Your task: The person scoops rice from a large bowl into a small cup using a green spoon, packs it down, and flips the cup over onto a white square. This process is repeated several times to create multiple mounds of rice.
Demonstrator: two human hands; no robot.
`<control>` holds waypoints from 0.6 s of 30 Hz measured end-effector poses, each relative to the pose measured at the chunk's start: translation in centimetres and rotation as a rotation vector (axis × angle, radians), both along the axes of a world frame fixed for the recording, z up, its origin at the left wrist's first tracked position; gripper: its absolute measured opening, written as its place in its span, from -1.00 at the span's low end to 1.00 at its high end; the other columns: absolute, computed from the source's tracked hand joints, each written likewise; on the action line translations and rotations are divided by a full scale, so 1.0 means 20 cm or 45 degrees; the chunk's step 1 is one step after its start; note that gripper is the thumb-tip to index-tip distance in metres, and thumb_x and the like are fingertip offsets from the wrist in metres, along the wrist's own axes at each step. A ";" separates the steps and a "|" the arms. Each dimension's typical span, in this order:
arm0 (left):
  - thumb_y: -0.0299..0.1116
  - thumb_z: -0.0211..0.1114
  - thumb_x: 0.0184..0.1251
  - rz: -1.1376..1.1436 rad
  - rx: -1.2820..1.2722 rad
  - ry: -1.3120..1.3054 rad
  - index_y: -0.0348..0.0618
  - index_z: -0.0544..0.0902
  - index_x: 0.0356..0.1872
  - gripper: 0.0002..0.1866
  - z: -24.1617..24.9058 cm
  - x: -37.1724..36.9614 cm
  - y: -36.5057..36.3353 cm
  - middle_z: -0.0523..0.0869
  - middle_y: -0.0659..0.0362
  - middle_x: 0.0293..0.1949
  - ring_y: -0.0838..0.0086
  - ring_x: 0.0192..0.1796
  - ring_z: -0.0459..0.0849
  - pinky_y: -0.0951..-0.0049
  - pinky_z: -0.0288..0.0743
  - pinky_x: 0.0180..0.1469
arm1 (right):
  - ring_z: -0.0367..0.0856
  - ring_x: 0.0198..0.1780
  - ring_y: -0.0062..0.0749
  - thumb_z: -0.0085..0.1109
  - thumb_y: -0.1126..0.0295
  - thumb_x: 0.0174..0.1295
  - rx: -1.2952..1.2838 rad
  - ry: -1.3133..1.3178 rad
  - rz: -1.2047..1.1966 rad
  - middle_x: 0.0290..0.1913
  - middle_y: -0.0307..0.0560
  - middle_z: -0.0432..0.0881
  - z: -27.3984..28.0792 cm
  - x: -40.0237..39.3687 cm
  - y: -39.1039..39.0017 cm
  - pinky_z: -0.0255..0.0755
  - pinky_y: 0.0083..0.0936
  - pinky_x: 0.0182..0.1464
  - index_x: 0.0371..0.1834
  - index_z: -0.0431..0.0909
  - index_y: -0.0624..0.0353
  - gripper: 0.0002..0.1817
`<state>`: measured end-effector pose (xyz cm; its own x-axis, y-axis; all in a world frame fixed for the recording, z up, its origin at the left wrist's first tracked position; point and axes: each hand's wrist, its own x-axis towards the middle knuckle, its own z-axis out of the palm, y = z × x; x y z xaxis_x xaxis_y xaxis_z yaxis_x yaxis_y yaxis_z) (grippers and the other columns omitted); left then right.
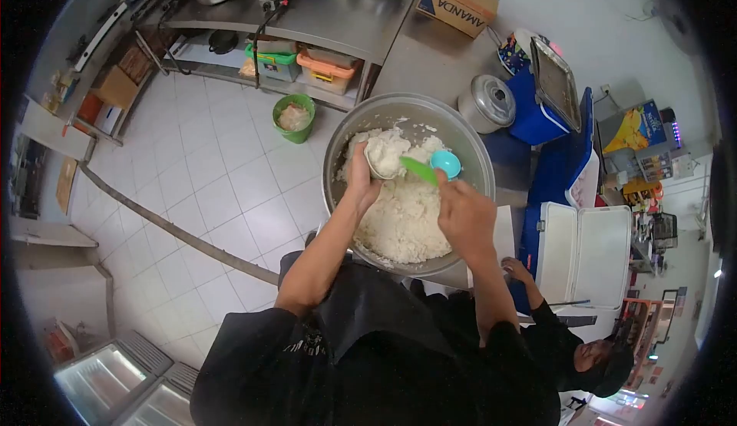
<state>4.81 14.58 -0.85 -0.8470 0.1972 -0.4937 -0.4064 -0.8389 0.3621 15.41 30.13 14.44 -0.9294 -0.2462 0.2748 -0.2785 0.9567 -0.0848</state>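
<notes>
A large steel bowl [468, 146] full of cooked white rice [403, 219] sits on the steel counter in front of me. My left hand [359, 173] holds a small bowl [384, 157] heaped with rice over the big bowl. My right hand [463, 213] grips a green-handled scoop [421, 170] with a light blue head [446, 163], held next to the small bowl.
A cardboard box [457, 2] and a steel pot lid [489, 104] lie on the counter. A blue cooler [572, 157] with open white lid stands to the right. Another person in black [568, 341] crouches below right. A green bucket [294, 117] stands on the tiled floor.
</notes>
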 end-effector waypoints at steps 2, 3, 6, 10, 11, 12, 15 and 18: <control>-0.05 -0.04 0.46 -0.003 0.047 0.032 -0.05 0.57 0.08 -0.59 0.01 0.01 0.01 0.67 0.18 0.05 0.33 0.11 0.64 0.16 0.51 0.16 | 0.64 -0.48 -0.17 0.06 0.43 0.17 0.055 -0.050 0.010 -0.39 -0.12 0.62 -0.03 -0.05 0.01 0.49 -0.24 -0.44 0.19 0.58 -0.03 -0.54; -0.04 -0.05 0.46 -0.015 0.090 0.064 -0.05 0.57 0.08 -0.59 0.02 0.02 0.01 0.67 0.18 0.05 0.32 0.11 0.64 0.15 0.52 0.15 | 0.64 -0.48 -0.17 0.06 0.43 0.17 0.106 -0.100 0.010 -0.41 -0.12 0.62 -0.06 -0.07 0.01 0.49 -0.23 -0.44 0.18 0.58 -0.03 -0.55; -0.04 -0.06 0.46 -0.038 0.083 0.097 -0.05 0.57 0.10 -0.58 0.06 0.03 0.01 0.67 0.17 0.07 0.31 0.13 0.63 0.12 0.52 0.16 | 0.64 -0.48 -0.16 0.06 0.42 0.17 0.084 -0.057 0.063 -0.44 -0.11 0.61 -0.12 -0.10 0.04 0.50 -0.24 -0.42 0.16 0.59 0.00 -0.56; -0.02 -0.06 0.46 -0.041 0.053 0.057 -0.05 0.57 0.12 -0.56 0.08 0.05 0.01 0.66 0.16 0.08 0.30 0.12 0.64 0.13 0.53 0.14 | 0.64 -0.48 -0.15 0.07 0.43 0.15 0.119 -0.100 0.163 -0.46 -0.09 0.61 -0.13 -0.14 0.06 0.49 -0.23 -0.42 0.14 0.59 0.08 -0.57; -0.01 -0.05 0.46 -0.058 0.001 0.052 -0.05 0.56 0.13 -0.55 0.06 0.06 0.01 0.66 0.16 0.08 0.31 0.13 0.64 0.13 0.54 0.13 | 0.64 -0.47 -0.14 0.07 0.44 0.14 0.135 -0.155 0.197 -0.47 -0.07 0.62 -0.13 -0.14 0.06 0.49 -0.23 -0.42 0.13 0.59 0.11 -0.57; -0.01 -0.05 0.45 -0.069 -0.049 0.051 -0.05 0.56 0.14 -0.55 0.05 0.05 0.02 0.66 0.16 0.09 0.32 0.13 0.64 0.13 0.54 0.13 | 0.65 -0.47 -0.13 0.07 0.45 0.13 0.153 -0.206 0.237 -0.47 -0.05 0.62 -0.14 -0.16 0.05 0.49 -0.23 -0.42 0.12 0.59 0.15 -0.57; 0.00 -0.03 0.45 -0.020 -0.082 0.022 -0.05 0.56 0.14 -0.54 0.00 0.05 0.05 0.65 0.16 0.10 0.32 0.14 0.64 0.11 0.53 0.15 | 0.66 -0.46 -0.12 0.07 0.47 0.11 0.182 -0.224 0.226 -0.48 -0.01 0.63 -0.13 -0.17 -0.02 0.49 -0.23 -0.42 0.11 0.60 0.17 -0.56; -0.02 -0.03 0.46 -0.031 -0.103 0.031 -0.06 0.55 0.15 -0.56 0.07 0.06 0.02 0.65 0.16 0.11 0.31 0.15 0.63 0.09 0.52 0.16 | 0.65 -0.40 -0.16 0.05 0.46 0.11 0.313 -0.283 0.273 -0.41 -0.10 0.64 -0.14 -0.19 -0.04 0.49 -0.22 -0.39 0.14 0.59 0.05 -0.54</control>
<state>5.93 14.96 0.46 -0.8545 0.1780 -0.4880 -0.4163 -0.7965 0.4385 11.57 29.43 11.72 -0.8799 -0.4748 -0.0191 -0.4751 0.8780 0.0588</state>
